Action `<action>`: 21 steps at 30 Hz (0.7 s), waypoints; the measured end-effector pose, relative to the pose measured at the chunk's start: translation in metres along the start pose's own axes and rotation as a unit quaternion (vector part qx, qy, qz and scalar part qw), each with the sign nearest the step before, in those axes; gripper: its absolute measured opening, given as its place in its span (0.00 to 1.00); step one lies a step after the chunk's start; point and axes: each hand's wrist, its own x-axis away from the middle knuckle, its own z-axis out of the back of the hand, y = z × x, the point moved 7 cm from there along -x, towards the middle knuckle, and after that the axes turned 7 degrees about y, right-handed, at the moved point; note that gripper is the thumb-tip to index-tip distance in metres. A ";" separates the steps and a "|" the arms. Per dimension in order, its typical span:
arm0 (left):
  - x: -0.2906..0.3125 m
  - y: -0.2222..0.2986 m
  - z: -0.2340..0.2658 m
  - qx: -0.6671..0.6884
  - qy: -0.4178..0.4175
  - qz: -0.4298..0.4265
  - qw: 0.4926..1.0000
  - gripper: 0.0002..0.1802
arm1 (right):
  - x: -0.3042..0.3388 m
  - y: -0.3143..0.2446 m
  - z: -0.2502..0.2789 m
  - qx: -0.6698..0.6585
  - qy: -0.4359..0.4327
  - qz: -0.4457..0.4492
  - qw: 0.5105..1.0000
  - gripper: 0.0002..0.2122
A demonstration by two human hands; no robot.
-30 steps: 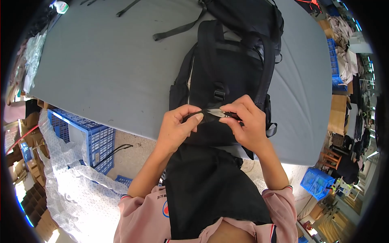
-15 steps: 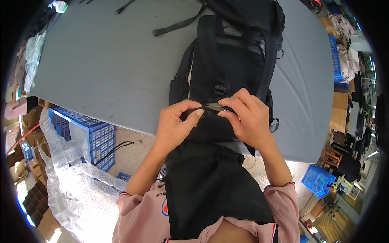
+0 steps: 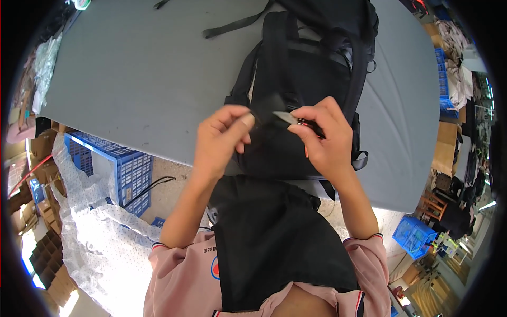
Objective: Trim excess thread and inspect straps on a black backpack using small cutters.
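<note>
A black backpack [image 3: 285, 148] lies on the grey-covered table in front of me, its shoulder straps facing up. My right hand [image 3: 326, 132] is closed around a pair of thread snips [image 3: 285, 117], their pale pointed blades turned left and the dark handle in my palm. Over the backpack's left side, my left hand [image 3: 224, 134] is closed in a pinch of thumb and forefinger. A dark, motion-smeared shape beside its fingertips is too blurred to name. The snips' tip is apart from the left fingers.
The grey table cover [image 3: 142, 79] spreads under the backpack, with a loose black strap [image 3: 232, 27] at the far side. Below the table's left edge stand a blue plastic crate [image 3: 132, 179] and crumpled dotted white sheeting [image 3: 105, 248]. Another blue crate [image 3: 414, 236] is at the right.
Both hands have lifted slightly away from me, and the gap between left fingers and snips has widened. The snips' blades no longer touch the black piece at the left fingertips.
</note>
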 end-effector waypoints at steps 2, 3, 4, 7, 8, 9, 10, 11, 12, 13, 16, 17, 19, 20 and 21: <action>-0.015 0.000 0.011 0.035 0.020 -0.004 0.999 0.13 | 0.005 0.019 0.002 -0.098 0.038 -0.084 0.991 0.10; -0.025 0.007 0.021 0.058 0.063 -0.060 0.995 0.16 | 0.013 0.029 0.002 -0.100 0.037 -0.085 0.991 0.10; -0.029 0.013 0.031 0.081 0.104 -0.117 0.984 0.19 | 0.024 0.046 -0.002 -0.048 -0.009 -0.146 0.988 0.11; -0.010 -0.042 0.062 -0.051 0.083 0.027 0.995 0.22 | 0.061 0.048 0.000 -0.008 -0.040 -0.221 0.974 0.13; 0.002 -0.050 0.060 -0.116 0.028 0.060 0.991 0.18 | 0.072 0.047 0.004 -0.001 -0.040 -0.245 0.969 0.13; 0.009 -0.051 0.061 -0.117 0.028 0.063 0.991 0.18 | 0.081 0.046 0.008 0.007 -0.040 -0.268 0.963 0.13; 0.015 -0.050 0.055 -0.240 -0.020 0.045 0.970 0.17 | 0.090 0.044 0.007 -0.001 -0.051 -0.275 0.960 0.12; 0.019 -0.053 0.049 -0.359 -0.068 0.025 0.931 0.17 | 0.100 0.044 0.004 -0.008 -0.060 -0.282 0.958 0.12; 0.021 -0.041 0.036 -0.391 -0.085 -0.127 0.908 0.17 | 0.109 0.042 0.000 -0.012 -0.061 -0.266 0.962 0.12; 0.017 -0.041 0.028 -0.392 -0.088 -0.125 0.907 0.17 | 0.117 0.041 -0.006 -0.007 -0.080 -0.249 0.965 0.14; 0.006 -0.034 -0.009 -0.515 -0.182 -0.284 0.788 0.20 | 0.131 0.030 -0.025 0.036 -0.110 -0.183 0.976 0.18; -0.002 -0.032 -0.011 -0.516 -0.188 -0.285 0.785 0.20 | 0.137 0.031 -0.032 0.075 -0.140 -0.182 0.971 0.19; -0.008 -0.046 -0.020 -0.550 -0.326 -0.218 0.737 0.14 | 0.148 0.034 -0.037 0.114 -0.161 -0.189 0.962 0.21; -0.010 -0.047 -0.024 -0.551 -0.335 -0.220 0.732 0.14 | 0.148 0.036 -0.034 0.131 -0.131 -0.182 0.966 0.21; -0.009 -0.055 -0.031 -0.555 -0.388 -0.213 0.704 0.13 | 0.151 0.040 -0.030 0.151 -0.098 -0.176 0.968 0.21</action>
